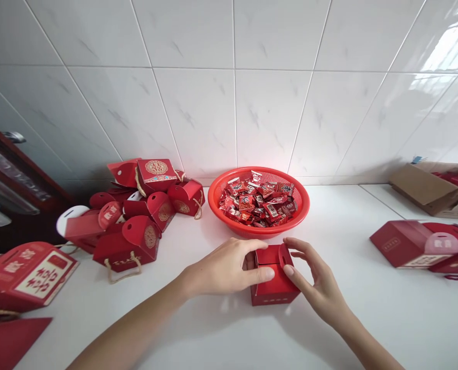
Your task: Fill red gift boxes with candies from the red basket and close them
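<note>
— What do we hold?
— One small red box (274, 280) on the white surface (367, 318), left hand (229, 268) and right hand (313, 280) gripping its top flaps.
— And behind?
— One red basket (300, 205) of candies (257, 203); we count about eight finished boxes (136, 210) at left.

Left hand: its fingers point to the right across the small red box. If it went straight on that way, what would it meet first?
The left hand already rests on the red box. Going on rightward, its fingertips would probably first meet the right hand, whose fingers hold the box's top flap from the other side. Depth between them is unclear.
</note>
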### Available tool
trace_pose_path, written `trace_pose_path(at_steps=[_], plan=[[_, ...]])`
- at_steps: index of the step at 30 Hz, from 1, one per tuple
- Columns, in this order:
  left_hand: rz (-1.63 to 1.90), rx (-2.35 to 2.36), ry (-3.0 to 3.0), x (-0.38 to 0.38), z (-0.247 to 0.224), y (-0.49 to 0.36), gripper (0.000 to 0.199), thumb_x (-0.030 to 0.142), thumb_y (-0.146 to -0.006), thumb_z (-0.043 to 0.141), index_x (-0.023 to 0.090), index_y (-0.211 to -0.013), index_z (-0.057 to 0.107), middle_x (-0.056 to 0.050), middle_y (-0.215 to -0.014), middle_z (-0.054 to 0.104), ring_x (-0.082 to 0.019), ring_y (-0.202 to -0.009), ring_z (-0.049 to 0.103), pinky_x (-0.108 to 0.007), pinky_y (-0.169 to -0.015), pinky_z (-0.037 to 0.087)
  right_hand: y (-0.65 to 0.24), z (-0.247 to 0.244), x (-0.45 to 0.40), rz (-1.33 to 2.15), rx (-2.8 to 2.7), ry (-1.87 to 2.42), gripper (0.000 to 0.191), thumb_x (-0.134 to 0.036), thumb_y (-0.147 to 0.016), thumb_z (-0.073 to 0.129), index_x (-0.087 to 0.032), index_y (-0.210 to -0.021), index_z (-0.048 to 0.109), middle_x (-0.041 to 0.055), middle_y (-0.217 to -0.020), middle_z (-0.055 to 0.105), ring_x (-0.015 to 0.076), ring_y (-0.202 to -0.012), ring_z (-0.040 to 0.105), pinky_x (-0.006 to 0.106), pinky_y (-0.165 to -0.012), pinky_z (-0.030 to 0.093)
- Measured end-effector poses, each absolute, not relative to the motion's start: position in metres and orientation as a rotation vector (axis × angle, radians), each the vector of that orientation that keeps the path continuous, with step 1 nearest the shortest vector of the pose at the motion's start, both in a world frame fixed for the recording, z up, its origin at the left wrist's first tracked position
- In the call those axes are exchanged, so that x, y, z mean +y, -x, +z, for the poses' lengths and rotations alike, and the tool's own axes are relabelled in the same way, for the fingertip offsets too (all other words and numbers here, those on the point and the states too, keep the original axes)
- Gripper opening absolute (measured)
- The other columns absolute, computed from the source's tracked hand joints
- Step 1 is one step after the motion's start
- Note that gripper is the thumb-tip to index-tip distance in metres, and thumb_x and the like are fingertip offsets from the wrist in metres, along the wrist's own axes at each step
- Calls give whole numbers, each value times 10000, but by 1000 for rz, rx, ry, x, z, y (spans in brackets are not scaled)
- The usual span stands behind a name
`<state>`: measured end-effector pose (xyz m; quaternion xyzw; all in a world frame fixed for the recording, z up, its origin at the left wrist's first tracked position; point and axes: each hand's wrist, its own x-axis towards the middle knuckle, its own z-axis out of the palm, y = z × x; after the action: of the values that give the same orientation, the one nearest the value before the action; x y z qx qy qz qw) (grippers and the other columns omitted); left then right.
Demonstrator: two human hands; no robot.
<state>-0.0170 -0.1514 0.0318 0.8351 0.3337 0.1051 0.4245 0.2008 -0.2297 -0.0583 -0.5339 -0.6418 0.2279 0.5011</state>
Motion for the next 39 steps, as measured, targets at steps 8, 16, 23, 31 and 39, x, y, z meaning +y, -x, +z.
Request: trace_pose_path(at_steps=[8,16,23,31,39], plan=[[350,671,-1898,-139,1,18,615,449,-962,570,181,-1508,479,-21,-890,680,-176,-792,659,-323,-776,539,-201,-68,-225,598,-1429,1303,332,-453,-1029,517,-290,-1305,606,83,-1317,691,258,-1166,678,446,-998,575],[759,834,-2223,-146,-28,6,448,379,-861,703,171,-1256,666,-55,-994,643,-196,-888,630,-348,-842,546,-195,-74,-227,488,-1440,1299,248,-372,-1027,538,-294,-1254,599,100,-1380,636,254,-1222,650,435,-994,574],[813,735,-2266,-154,-36,4,194,288,-889,667,201,-1062,649,-79,-1143,636,-219,-1067,620,-355,-942,519,-195,-70,-228,401,-1440,1318,110,-356,-998,580,-260,-970,626,126,-1263,681,305,-1334,581,472,-995,561],[850,784,-2221,-165,-43,-2,142,291,-877,650,196,-977,616,-66,-1031,579,-214,-979,611,-349,-884,520,-197,-60,-231,159,-1570,1366,139,-286,-974,614,-263,-841,650,102,-1163,693,262,-1056,708,398,-839,602],[863,852,-2210,-165,-47,-3,256,430,-959,586,185,-1009,643,-72,-1025,559,-217,-983,606,-351,-886,517,-195,-51,-239,-54,-1837,1455,464,-600,-808,756,-249,-1091,644,178,-1315,635,376,-1094,663,520,-811,593]])
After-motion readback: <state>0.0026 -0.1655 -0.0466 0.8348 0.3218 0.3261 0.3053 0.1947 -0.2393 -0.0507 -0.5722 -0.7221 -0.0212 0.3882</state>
